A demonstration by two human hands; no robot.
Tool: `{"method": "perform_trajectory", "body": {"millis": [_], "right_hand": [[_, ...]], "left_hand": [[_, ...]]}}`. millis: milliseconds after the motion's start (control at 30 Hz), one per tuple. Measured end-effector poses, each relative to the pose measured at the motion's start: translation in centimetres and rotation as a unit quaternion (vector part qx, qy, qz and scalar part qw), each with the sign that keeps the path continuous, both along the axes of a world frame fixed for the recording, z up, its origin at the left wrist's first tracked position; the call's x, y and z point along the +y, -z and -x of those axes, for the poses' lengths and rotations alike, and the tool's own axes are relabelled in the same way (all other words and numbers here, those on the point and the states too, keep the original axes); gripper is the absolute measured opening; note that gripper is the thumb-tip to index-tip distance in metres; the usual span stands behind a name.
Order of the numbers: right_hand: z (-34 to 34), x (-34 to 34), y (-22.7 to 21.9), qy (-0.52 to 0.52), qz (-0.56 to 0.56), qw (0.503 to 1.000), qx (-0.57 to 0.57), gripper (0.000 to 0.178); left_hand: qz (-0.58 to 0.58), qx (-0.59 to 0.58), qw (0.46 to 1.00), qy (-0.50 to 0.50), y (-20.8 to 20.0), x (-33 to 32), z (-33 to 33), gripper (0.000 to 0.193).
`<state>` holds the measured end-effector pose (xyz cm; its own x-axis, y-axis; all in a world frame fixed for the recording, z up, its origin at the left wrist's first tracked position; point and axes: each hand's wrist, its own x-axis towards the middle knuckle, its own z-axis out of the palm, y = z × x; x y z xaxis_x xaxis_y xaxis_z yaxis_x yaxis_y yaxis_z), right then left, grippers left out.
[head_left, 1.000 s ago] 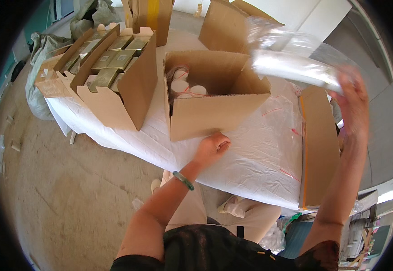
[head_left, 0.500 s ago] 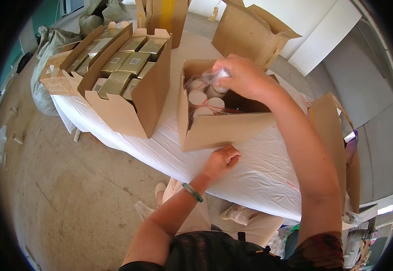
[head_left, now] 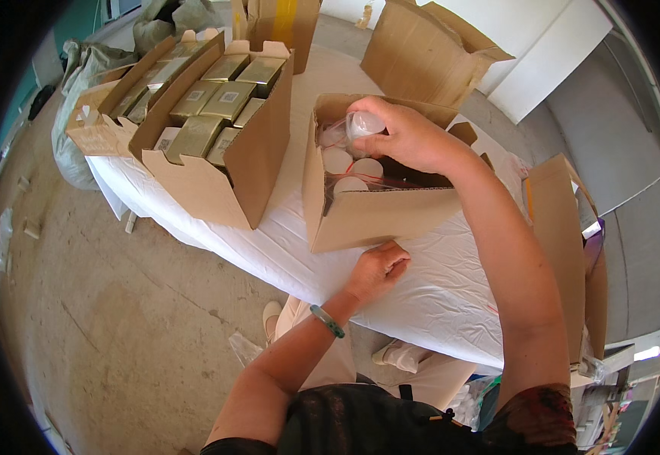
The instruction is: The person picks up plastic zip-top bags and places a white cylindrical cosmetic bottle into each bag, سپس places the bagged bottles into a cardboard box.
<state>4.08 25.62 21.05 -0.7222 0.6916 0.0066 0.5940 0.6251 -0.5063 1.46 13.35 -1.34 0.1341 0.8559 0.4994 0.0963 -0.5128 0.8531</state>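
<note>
My right hand (head_left: 401,135) grips a white-topped container (head_left: 366,124), round and partly wrapped in clear plastic, inside the left part of an open cardboard box (head_left: 379,220). Several similar white round tops (head_left: 337,161) stand below and beside it, with thin red strips across them. My fingers hide the container's lower part. On the white cloth (head_left: 444,265), close to the box's near side, my left hand (head_left: 381,267) rests with its fingers curled closed. Whatever they may hold is hidden. A green bangle (head_left: 327,321) circles that wrist.
To the left, a cardboard box (head_left: 262,167) holds gold-coloured packs (head_left: 227,100), and another such box (head_left: 165,64) adjoins it. Open cartons (head_left: 421,57) stand beyond the table. A tall carton (head_left: 554,243) is at the right, and grey-green sacks (head_left: 80,144) sit at the far left.
My right hand has turned slightly, so the container's round white top now faces up. The whole view has shifted a little. My left hand keeps its place beside the box.
</note>
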Motion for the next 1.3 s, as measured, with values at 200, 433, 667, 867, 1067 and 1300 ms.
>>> {"method": "perform_trajectory", "body": {"millis": [200,433,667,867,1067,1300], "right_hand": [[-0.8,-1.3,-2.1,-0.024,0.033,0.999,-0.016,0.067],[-6.0,0.3,-2.5,0.05,0.202,0.975,0.074,0.062],[-5.7,2.9,-1.4,0.057,0.124,0.957,-0.255,0.046],[-4.0,6.7,0.7,0.097,0.19,0.884,-0.416,0.057],[-5.5,7.5,6.1,0.048,0.197,0.88,-0.431,0.048],[-5.6,-1.5,6.8,0.15,0.166,0.974,0.016,0.046]], "left_hand": [[-0.04,0.015,0.999,0.009,-3.1,-2.5,1.3,0.014],[-0.329,0.11,0.935,-0.076,-19.5,-1.9,8.6,0.03],[-0.201,0.421,0.88,-0.095,-20.5,6.7,13.1,0.036],[-0.157,0.452,0.868,-0.134,-19.6,6.2,12.4,0.032],[-0.148,0.448,0.867,-0.158,-19.6,4.9,12.4,0.029],[-0.16,0.436,0.869,-0.172,-19.9,2.6,12.2,0.031]]}}
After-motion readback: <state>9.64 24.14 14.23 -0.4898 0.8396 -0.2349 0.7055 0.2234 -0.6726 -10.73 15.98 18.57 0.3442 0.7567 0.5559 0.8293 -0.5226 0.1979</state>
